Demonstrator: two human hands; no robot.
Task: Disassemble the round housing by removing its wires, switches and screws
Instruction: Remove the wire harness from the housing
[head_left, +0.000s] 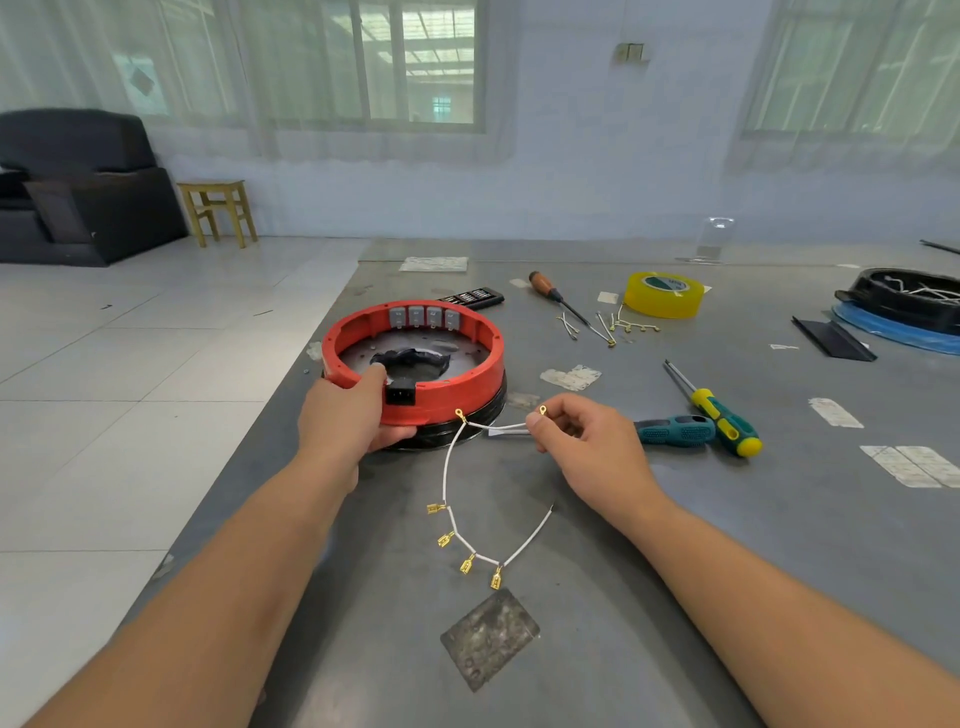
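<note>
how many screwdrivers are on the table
3. A wooden-handled screwdriver lies at the back beside the yellow tape roll; a teal-handled one and a green-and-yellow one lie together just right of the right hand. Others may be out of view.

Black tray (904, 304) cut off at right edge

Pale blue room in daylight

Left of the grey table (675, 519) lies white tiled floor (130, 364); beyond it a wooden stool (218, 208) beside a black sofa (78, 187), under curtained windows (415, 62).
</note>
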